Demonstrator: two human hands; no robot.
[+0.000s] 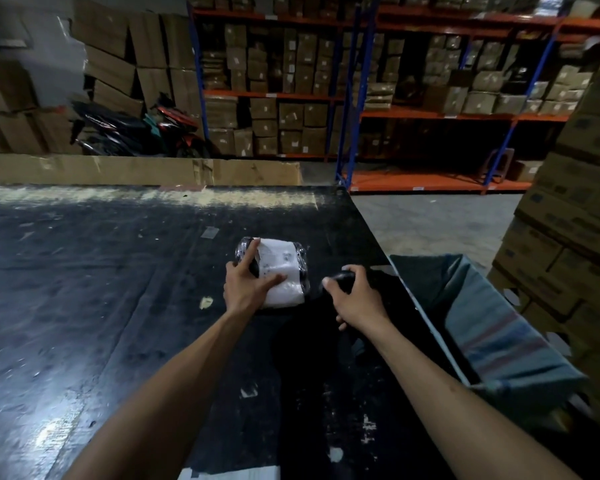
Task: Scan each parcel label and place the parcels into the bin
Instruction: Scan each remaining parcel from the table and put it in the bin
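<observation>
I see the parcel (279, 271) lying on the black table (84, 271) near its right edge, white label (278, 263) facing up, and the left hand (248, 284) rests on its left side with fingers spread over the wrap and thumb across the label. The right hand (352, 294) is just beside it, fingers curled around a dark scanner (336, 277). The bin (492, 327), a grey sack, hangs open at the table's right edge.
</observation>
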